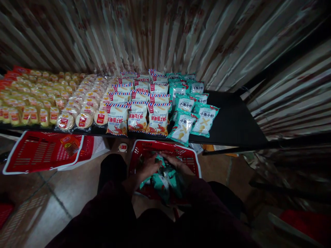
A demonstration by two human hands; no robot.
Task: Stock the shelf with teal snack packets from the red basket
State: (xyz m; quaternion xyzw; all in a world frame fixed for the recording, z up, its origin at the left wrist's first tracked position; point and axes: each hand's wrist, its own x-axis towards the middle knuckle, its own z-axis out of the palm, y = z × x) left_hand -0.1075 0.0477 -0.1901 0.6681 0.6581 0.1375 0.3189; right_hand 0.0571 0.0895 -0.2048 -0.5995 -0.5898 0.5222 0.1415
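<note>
- left hand [148,168] is down in the red basket [191,155] at 6 o'clock of the view, palm on the loose teal packets [160,182]
- left fingers spread a bit over the packets; can't tell if they are grasping one, too dark
- right hand [177,162] is in the same basket, at 3 o'clock of the left hand, touching the teal packets from the far side
- right fingers partly buried among the packets; can't tell if clenched or released
- both dark sleeves come in from 6 o'clock
- the basket sits low in front of the person, just below the near edge of the black surface [232,120]
- the teal packets fill the middle of the basket, heaped and tilted
- on the surface at 12 o'clock of the basket: teal bag rows [186,116], laid flat and overlapping
- at 9 o'clock of those, touching: striped white bags [138,111] with red print, in rows
- further toward 9 o'clock: round cracker packs [83,103], then small yellow packs [26,101]
- bare black surface at 3 o'clock of the teal bag rows
- second red basket [33,151] on the floor [64,193] at 9 o'clock, well apart from the hands, with one packet in it
- one small round pack [122,147] on the floor between the two baskets
- striped curtain [155,34] behind the surface at 12 o'clock
</note>
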